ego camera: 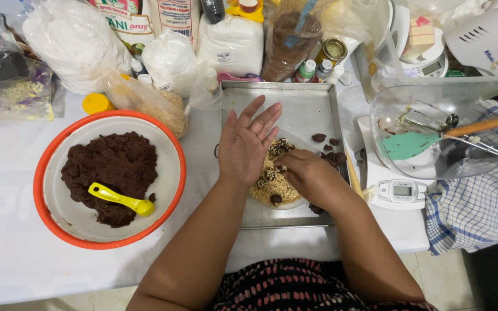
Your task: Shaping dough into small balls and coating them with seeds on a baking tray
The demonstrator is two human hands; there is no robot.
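Left hand (248, 147) flat, fingers apart; right hand (306, 173) pinched on round dough ball (282, 169), axis indiscernible.

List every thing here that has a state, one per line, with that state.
left hand: open, flat, palm up over the tray
right hand: fingers curled in the crumb pile
metal tray: mostly bare at the back
crumb pile: heaped, dough balls in it
dark dough: one rough mound in the orange-rimmed bowl
yellow spoon: lying on the dough
clear mixing bowl: holds a teal spatula
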